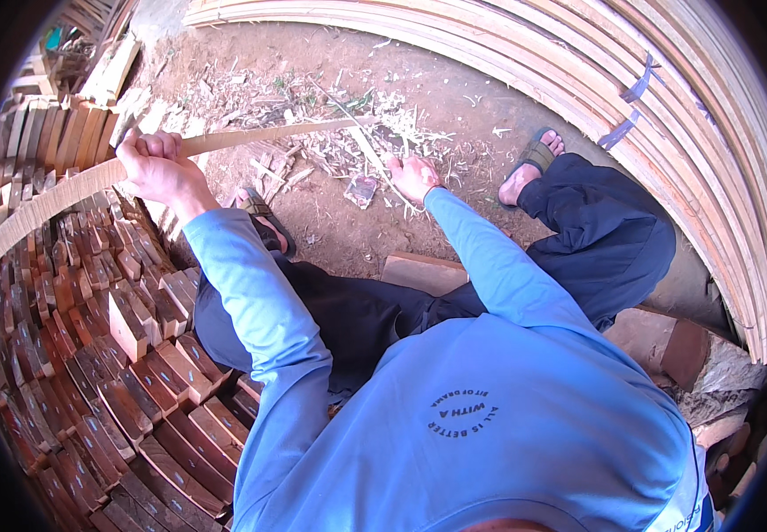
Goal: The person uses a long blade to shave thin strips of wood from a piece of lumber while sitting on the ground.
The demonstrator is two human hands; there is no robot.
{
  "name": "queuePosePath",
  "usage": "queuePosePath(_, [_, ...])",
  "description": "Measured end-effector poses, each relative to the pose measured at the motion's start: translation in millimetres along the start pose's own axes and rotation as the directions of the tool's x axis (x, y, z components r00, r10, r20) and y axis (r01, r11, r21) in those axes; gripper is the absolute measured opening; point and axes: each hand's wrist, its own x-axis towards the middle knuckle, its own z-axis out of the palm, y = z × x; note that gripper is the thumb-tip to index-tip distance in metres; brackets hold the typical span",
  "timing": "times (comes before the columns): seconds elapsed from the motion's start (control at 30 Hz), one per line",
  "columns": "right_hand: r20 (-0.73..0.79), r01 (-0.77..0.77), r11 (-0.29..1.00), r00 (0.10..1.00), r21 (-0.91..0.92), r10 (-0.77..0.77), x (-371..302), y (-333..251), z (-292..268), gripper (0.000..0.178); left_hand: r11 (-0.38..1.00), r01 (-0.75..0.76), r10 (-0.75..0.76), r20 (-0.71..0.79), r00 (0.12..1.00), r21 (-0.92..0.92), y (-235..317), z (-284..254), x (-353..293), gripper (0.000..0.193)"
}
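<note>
One long, flat, sawn-grained wooden strip [62,195] slants from lower left to upper right, tapering, over earth [330,226] strewn with shavings [414,133]. The left hand [160,173] clamps it; the right hand [414,180] curls beside a slender bowed piece [368,148], grip unclear.

Two bare hands show, the left hand [160,168] at ten o'clock and the right hand [413,180] at twelve, plus two sandals: the left sandal [258,207] at ten, the right sandal [539,155] at two. Count one long wooden strip [241,138] at ten, one slender curved piece [369,149] and one wrapper [361,191] at twelve (the wooden blocks [91,355] toward eight overlap beyond counting). At two, two purple ties [638,88] show, perhaps a third, unclear near the rim.
</note>
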Motion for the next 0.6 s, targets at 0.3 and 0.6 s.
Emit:
queuePosePath(0.3, [0.080, -0.294, 0.956, 0.953, 0.024, 0.291, 11, 49, 29, 0.068, 1.000, -0.008, 0.008, 0.016, 1.000, -0.014, -2, -3, 5, 0.038])
queuePosePath(0.6, [0.104, -0.319, 0.934, 0.946, 0.158, 0.306, 8, 37, 26, 0.070, 1.000, -0.025, 0.025, 0.004, 1.000, 0.018, -2, 3, -1, 0.041])
